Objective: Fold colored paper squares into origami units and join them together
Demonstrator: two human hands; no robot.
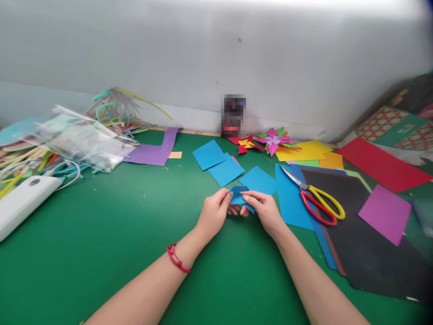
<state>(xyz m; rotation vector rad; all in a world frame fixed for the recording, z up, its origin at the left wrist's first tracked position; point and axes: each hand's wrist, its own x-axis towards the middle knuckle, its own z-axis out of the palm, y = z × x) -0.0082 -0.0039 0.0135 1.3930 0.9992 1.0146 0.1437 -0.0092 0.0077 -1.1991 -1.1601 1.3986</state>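
Observation:
Between my two hands is a small piece of folded blue paper [238,197], held a little above the green table. My left hand [215,208] pinches its left side between thumb and fingers. On the right side, my right hand [263,208] grips it the same way, with the fingers partly hidden beneath. Just beyond lie loose blue paper squares: one square [259,179] right behind the hands, another square [226,170] to its left, and a third square [208,155] overlapping that one.
Scissors [313,196] with red and yellow handles rest on blue and black sheets [338,225] at right. Folded paper stars [272,141] sit near the wall. Purple paper [149,154], a plastic bag [84,135], colourful pipe cleaners [115,108] and a white device [29,203] occupy the left.

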